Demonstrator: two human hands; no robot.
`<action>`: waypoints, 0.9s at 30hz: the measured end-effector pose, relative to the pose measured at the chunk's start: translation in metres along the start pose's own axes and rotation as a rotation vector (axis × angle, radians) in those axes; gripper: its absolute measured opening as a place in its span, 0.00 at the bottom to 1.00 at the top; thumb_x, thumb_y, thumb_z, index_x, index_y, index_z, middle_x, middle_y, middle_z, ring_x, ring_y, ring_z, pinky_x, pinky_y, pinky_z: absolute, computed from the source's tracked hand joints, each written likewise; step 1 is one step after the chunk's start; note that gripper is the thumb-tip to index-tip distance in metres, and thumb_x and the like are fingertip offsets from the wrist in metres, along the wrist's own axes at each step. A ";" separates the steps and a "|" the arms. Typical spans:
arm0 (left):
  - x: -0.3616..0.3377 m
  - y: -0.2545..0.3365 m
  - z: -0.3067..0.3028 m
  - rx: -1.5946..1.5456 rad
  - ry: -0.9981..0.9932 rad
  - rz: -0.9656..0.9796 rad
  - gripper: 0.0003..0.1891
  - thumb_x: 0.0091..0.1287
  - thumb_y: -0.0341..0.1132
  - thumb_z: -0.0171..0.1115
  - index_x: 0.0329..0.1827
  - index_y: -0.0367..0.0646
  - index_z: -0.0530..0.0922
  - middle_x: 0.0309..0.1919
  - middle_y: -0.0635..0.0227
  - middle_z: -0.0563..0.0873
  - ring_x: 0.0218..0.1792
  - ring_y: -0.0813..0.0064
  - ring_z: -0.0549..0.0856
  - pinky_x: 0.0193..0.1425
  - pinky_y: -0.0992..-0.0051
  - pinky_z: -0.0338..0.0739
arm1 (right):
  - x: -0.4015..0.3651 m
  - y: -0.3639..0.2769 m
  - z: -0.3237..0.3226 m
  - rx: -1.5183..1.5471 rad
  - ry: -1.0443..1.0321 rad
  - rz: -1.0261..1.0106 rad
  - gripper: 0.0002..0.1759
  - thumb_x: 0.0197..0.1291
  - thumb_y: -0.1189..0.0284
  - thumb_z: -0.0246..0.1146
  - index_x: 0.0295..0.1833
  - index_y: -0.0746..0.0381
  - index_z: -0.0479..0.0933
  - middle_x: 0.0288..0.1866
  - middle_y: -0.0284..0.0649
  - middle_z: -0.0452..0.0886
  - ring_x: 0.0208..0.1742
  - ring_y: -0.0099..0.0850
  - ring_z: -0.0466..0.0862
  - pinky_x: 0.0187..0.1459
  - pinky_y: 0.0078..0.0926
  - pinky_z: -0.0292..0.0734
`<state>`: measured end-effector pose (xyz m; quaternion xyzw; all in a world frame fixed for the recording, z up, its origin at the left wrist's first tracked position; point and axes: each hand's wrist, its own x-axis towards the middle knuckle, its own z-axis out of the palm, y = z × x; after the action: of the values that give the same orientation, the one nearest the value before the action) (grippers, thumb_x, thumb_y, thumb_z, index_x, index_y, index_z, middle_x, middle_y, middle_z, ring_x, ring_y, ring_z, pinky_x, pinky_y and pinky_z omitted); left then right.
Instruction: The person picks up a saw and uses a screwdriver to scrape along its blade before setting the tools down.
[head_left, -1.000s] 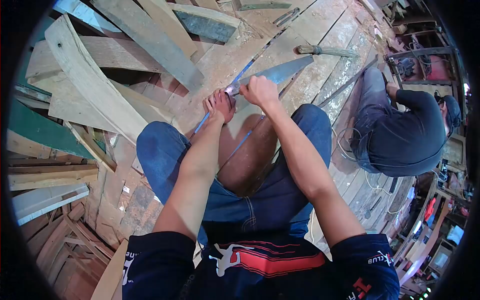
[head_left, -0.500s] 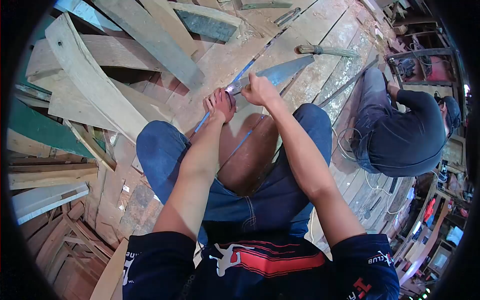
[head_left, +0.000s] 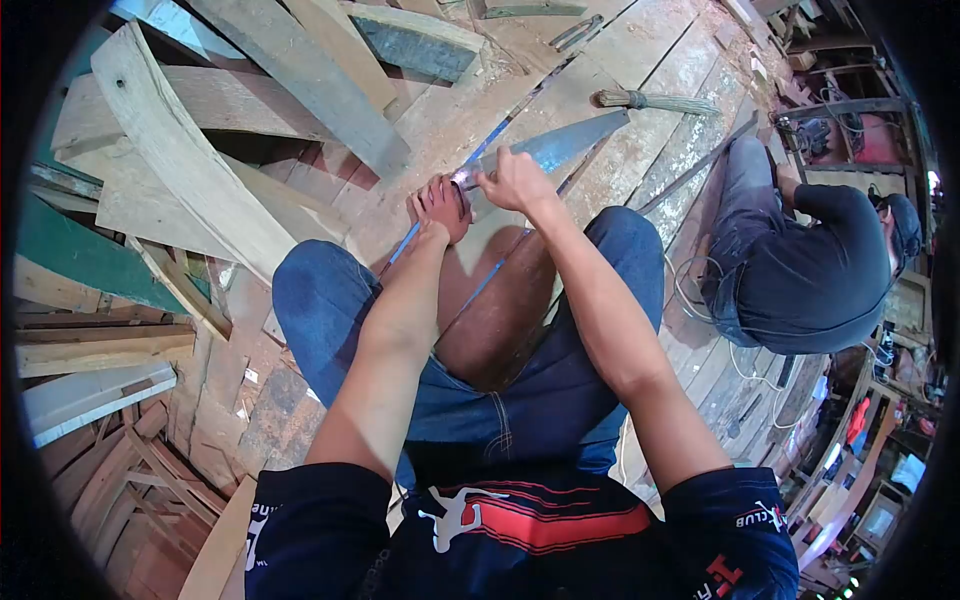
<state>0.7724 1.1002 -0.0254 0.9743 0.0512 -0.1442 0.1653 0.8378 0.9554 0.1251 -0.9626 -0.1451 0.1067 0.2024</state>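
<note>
A handsaw [head_left: 578, 138] lies out in front of my knees, its broad metal blade pointing to the upper right. My left hand [head_left: 441, 207] is closed around its handle end. Over the near part of the blade is my right hand [head_left: 518, 182], fingers curled in a pinch close to the blade's edge. Whatever sits between those fingers is too small to make out.
Curved and straight planks [head_left: 190, 150] are piled on the left. A straw brush [head_left: 645, 101] rests beyond the blade on the wooden floor [head_left: 610, 85]. At the right, another person [head_left: 805, 255] crouches near a loose cable [head_left: 690, 290].
My right hand has shifted slightly left along the blade, closer to my left hand. The left hand and the saw have stayed in place.
</note>
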 end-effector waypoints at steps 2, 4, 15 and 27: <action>-0.001 -0.001 0.001 -0.005 0.018 0.011 0.54 0.54 0.55 0.70 0.75 0.37 0.49 0.74 0.52 0.54 0.75 0.50 0.51 0.76 0.46 0.41 | -0.002 -0.002 0.002 -0.039 0.015 0.039 0.19 0.57 0.64 0.63 0.41 0.72 0.74 0.31 0.65 0.81 0.38 0.60 0.84 0.41 0.52 0.80; 0.000 -0.002 0.004 -0.005 0.048 0.024 0.53 0.53 0.52 0.71 0.75 0.39 0.49 0.73 0.54 0.55 0.74 0.50 0.52 0.75 0.47 0.44 | -0.003 -0.008 -0.005 -0.037 -0.015 0.006 0.19 0.56 0.65 0.64 0.40 0.73 0.74 0.31 0.65 0.81 0.37 0.60 0.84 0.42 0.51 0.81; -0.003 0.001 -0.003 -0.007 0.007 0.009 0.53 0.55 0.55 0.70 0.75 0.39 0.49 0.75 0.54 0.53 0.76 0.51 0.50 0.77 0.45 0.40 | 0.004 -0.002 -0.006 0.068 -0.113 0.137 0.22 0.55 0.61 0.66 0.37 0.75 0.79 0.32 0.65 0.82 0.41 0.57 0.85 0.45 0.47 0.82; -0.004 0.003 -0.009 -0.017 0.006 0.014 0.54 0.56 0.55 0.69 0.76 0.40 0.46 0.75 0.53 0.54 0.76 0.53 0.51 0.76 0.48 0.41 | 0.006 -0.008 -0.023 0.162 -0.184 0.408 0.28 0.59 0.57 0.65 0.43 0.78 0.79 0.34 0.63 0.84 0.31 0.49 0.88 0.36 0.41 0.86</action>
<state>0.7716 1.1003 -0.0157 0.9736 0.0460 -0.1396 0.1744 0.8478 0.9563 0.1485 -0.9388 0.0436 0.2441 0.2391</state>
